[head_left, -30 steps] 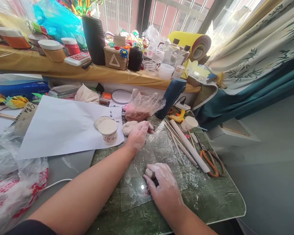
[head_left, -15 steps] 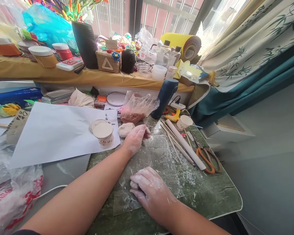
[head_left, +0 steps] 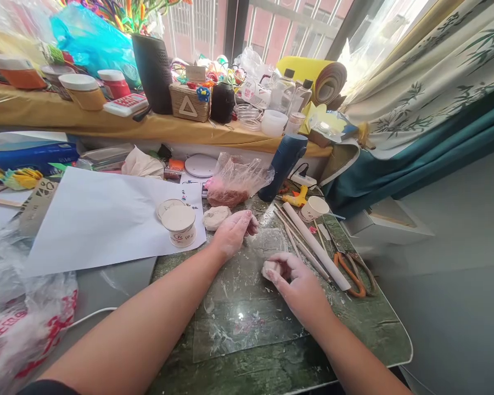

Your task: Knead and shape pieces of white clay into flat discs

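Observation:
In my right hand (head_left: 298, 282) is a small lump of pale clay (head_left: 270, 270), pinched between thumb and fingers just over the transparent sheet (head_left: 239, 307). White powder coats both hands. My left hand (head_left: 235, 233) rests at the far left of the sheet with its fingers curled in together; whether anything is inside them is hidden. Touching or just beside it is a bigger pale clay lump (head_left: 216, 218). To the left, a paper cup (head_left: 183, 237) carries a round pale disc (head_left: 178, 218) on top, on white paper (head_left: 94, 225).
A white roller (head_left: 316, 247), thin sticks (head_left: 292, 241), orange-handled scissors (head_left: 349, 274) and another paper cup (head_left: 314, 208) lie at the right. Behind are a dark blue flask (head_left: 282, 167), a bag of brown material (head_left: 230, 189) and a yellow glue gun (head_left: 296, 196).
My right hand has moved away from me and to the right, and the small clay lump now shows in its fingers. My left hand stays beside the bigger lump. The view has shifted slightly.

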Demonstrator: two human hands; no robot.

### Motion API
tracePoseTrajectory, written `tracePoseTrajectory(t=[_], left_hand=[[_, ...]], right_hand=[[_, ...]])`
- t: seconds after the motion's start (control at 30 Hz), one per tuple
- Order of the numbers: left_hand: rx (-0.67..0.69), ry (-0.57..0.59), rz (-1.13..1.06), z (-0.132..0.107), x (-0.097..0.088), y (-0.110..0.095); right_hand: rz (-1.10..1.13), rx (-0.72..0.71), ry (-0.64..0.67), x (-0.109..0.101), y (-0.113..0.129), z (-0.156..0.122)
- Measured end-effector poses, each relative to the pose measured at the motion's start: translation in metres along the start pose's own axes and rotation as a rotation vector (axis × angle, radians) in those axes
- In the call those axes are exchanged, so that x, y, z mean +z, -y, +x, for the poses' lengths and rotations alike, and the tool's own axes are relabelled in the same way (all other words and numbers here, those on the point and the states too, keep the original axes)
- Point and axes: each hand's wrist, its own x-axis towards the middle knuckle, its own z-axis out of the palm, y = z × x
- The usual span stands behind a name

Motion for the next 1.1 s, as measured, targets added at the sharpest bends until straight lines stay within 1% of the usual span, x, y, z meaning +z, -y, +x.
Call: tracePoseTrajectory(t=[0.07, 0.13, 0.2, 0.27, 0.33, 0.37, 0.4, 0.43, 0.47, 0.53, 0.57, 0.6, 0.63, 0.67, 0.73, 0.77, 0.8, 0.87, 0.9, 0.97, 1.03, 1.1], left_hand=[[0.001, 0.003, 0.0, 0.0, 0.0, 0.0], [0.001, 0.006, -0.006, -0.001, 0.0, 0.0], [0.007, 0.006, -0.007, -0.001, 0.0, 0.001], [0.016, 0.003, -0.006, -0.001, 0.0, 0.001], [0.021, -0.002, -0.022, 0.0, 0.0, 0.002], [0.019, -0.006, -0.037, 0.0, 0.0, 0.002], [0.015, -0.01, -0.052, 0.0, 0.0, 0.002], [0.011, -0.015, -0.064, 0.001, 0.0, 0.002], [0.008, -0.02, -0.072, 0.001, -0.001, 0.002], [0.005, -0.028, -0.076, 0.001, -0.001, 0.003], [0.005, -0.028, -0.076, 0.001, -0.001, 0.003], [0.004, -0.025, -0.075, 0.001, -0.001, 0.003], [0.006, -0.021, -0.073, 0.001, -0.001, 0.003], [0.01, -0.016, -0.066, 0.001, -0.001, 0.003], [0.025, -0.01, -0.044, 0.0, -0.001, 0.002], [0.034, -0.009, -0.033, -0.001, -0.001, 0.001], [0.041, -0.007, -0.023, -0.001, -0.001, 0.0], [0.045, -0.001, -0.002, -0.002, -0.001, -0.002], [0.044, 0.001, 0.007, -0.003, -0.001, -0.003], [0.039, 0.003, 0.019, -0.003, -0.002, -0.004], [0.035, 0.0, 0.008, -0.003, -0.002, -0.004], [0.034, -0.003, -0.018, -0.003, -0.001, -0.002]], right_hand=[[-0.187, -0.186, -0.008, 0.002, 0.0, 0.001], [-0.259, -0.311, -0.035, 0.001, 0.0, 0.006], [-0.264, -0.351, -0.042, -0.003, 0.002, 0.017], [-0.265, -0.396, -0.044, -0.008, 0.012, 0.032], [-0.248, -0.44, -0.091, -0.016, 0.033, 0.046], [-0.209, -0.44, -0.138, -0.021, 0.048, 0.052], [-0.137, -0.409, -0.198, -0.027, 0.065, 0.056], [-0.012, -0.369, -0.234, -0.032, 0.082, 0.058], [0.174, -0.327, -0.226, -0.035, 0.099, 0.058], [0.538, -0.26, -0.12, -0.038, 0.123, 0.053], [0.661, -0.227, -0.067, -0.035, 0.128, 0.05], [0.742, -0.188, -0.024, -0.029, 0.127, 0.047], [0.784, -0.137, 0.013, -0.021, 0.121, 0.044], [0.795, -0.08, 0.041, -0.01, 0.109, 0.043], [0.742, 0.075, 0.114, 0.015, 0.078, 0.043], [0.7, 0.148, 0.109, 0.027, 0.061, 0.044], [0.677, 0.206, 0.14, 0.037, 0.047, 0.045], [0.664, 0.261, 0.138, 0.051, 0.029, 0.048], [0.675, 0.262, 0.142, 0.052, 0.026, 0.05], [0.711, 0.239, 0.142, 0.046, 0.033, 0.051], [0.763, 0.176, 0.116, 0.03, 0.05, 0.05], [0.824, 0.052, 0.052, 0.013, 0.068, 0.046]])
